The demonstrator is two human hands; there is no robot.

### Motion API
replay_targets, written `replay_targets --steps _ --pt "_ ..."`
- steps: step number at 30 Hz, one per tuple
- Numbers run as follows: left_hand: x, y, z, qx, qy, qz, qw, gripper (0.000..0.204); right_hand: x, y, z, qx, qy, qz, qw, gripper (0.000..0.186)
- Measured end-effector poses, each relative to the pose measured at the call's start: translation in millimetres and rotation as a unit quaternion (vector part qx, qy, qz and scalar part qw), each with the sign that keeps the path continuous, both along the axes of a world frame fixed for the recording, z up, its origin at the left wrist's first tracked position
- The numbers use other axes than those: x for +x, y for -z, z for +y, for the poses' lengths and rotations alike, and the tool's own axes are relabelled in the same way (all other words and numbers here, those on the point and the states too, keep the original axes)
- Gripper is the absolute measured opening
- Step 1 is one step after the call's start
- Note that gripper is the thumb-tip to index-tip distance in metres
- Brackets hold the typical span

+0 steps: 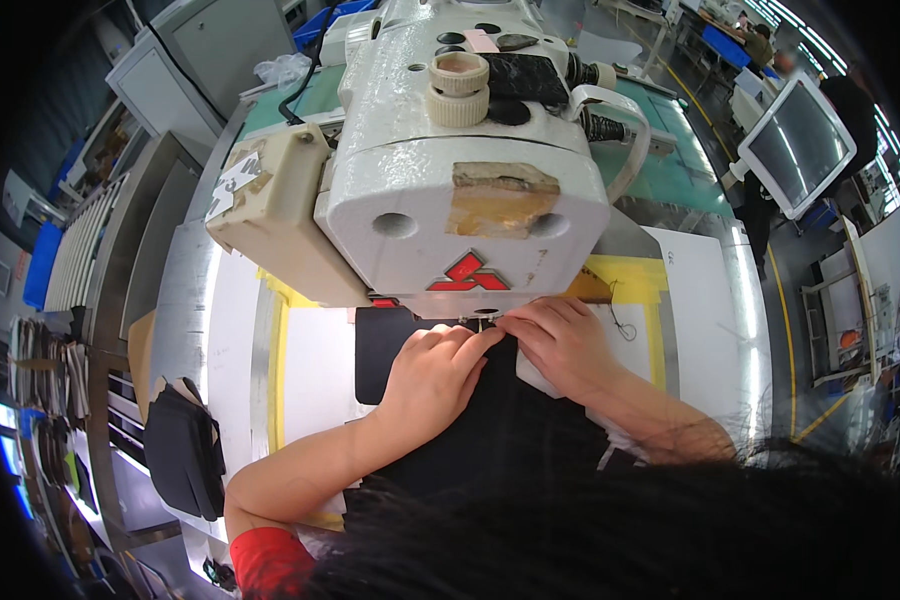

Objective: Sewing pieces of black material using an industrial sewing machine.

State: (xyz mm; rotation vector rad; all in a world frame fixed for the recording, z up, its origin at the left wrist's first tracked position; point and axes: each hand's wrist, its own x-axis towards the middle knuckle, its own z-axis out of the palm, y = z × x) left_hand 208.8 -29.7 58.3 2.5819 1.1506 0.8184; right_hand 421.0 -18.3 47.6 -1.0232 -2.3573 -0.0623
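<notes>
A white industrial sewing machine (380,175) stands over a work surface, with black fabric (490,420) lying below its head. My left hand (435,365) rests on the fabric just left of the needle area, fingers curled and close together, index tip at a small pale piece under the head. My right hand (560,345) is to the right of it, fingertips bent and pressed together at the same spot, nearly meeting the left's. What either hand's fingertips hold is too small and hidden to make out. Yellow tape (655,340) runs along white boards (710,330).
A pile of black pieces (180,450) lies at the left edge of the table. A screen (800,140) on an arm stands at the upper right, with a person in dark clothes (850,110) behind it. Another person (755,50) sits farther back. Shelves with stacked sheets (50,370) are at left.
</notes>
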Motion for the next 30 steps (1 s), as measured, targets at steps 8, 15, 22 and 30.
replay_targets --steps 8,15,22,30 --pt "-1 -1 0 -0.017 -0.008 0.019 1.0 0.024 2 6 3 0.03 -0.021 -0.006 0.999 0.022" --pt "-2 2 -6 0.008 -0.006 0.043 0.999 0.035 -5 4 6 -0.017 -0.029 -0.001 0.999 0.02" --pt "-3 3 -6 0.003 -0.002 0.068 0.998 0.041 -7 6 6 -0.029 -0.025 0.002 0.999 0.021" --pt "-5 -2 -5 -0.018 0.005 0.119 0.993 0.055 -8 1 -21 -0.028 0.038 -0.085 0.995 0.035"
